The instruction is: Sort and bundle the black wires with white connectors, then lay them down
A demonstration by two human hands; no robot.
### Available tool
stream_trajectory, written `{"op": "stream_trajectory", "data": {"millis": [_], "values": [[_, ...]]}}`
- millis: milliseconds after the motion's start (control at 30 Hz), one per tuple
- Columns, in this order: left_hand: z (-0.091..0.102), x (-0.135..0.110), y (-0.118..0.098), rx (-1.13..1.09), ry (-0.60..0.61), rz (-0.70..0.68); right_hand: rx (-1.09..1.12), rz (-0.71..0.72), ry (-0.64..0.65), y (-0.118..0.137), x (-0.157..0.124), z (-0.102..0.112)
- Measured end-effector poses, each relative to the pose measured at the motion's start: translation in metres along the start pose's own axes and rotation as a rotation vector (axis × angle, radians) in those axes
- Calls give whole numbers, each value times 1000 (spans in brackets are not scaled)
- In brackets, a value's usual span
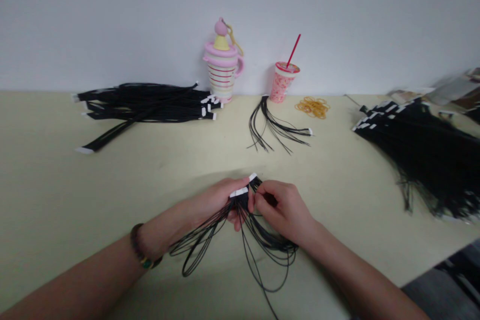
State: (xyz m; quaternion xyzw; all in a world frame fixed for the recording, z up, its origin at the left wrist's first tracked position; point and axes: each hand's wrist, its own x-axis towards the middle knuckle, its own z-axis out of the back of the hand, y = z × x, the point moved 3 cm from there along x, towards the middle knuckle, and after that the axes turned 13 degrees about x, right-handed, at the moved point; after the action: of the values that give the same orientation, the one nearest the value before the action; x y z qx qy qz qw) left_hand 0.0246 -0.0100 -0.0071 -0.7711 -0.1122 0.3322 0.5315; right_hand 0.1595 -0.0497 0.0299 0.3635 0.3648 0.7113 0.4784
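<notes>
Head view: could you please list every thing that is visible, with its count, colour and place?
held cord bundle: one, black with white tags, near centre, between both hands
loose cords: one small bunch, black, table centre
stacked cord bundles: several, black with white tags, far left
cord pile: one, large, black with white tags, right
lidded mug: one, pink with stripes, by the wall
paper cup: one, pink, red straw, right of the mug
rubber bands: small heap, yellow-orange, right of the cup
table: one, pale yellow
bracelet: one, dark beads, left wrist
left hand: closed on the held cord bundle
right hand: pinching the same bundle
</notes>
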Motion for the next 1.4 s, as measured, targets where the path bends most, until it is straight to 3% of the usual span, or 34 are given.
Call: {"op": "stream_trajectory", "data": {"millis": [367, 900, 1267, 1400], "values": [[-1, 1, 0, 3, -14, -2, 22, 84, -1, 0, 0, -1], [0, -1, 7, 77, 57, 11, 2, 53, 86, 2, -2, -2], [-4, 3, 0, 40, -89, 13, -93, 25, -7, -3, 0, 1], [-3, 2, -1, 25, -85, 7, -77, 39, -16, -3, -1, 0]]}}
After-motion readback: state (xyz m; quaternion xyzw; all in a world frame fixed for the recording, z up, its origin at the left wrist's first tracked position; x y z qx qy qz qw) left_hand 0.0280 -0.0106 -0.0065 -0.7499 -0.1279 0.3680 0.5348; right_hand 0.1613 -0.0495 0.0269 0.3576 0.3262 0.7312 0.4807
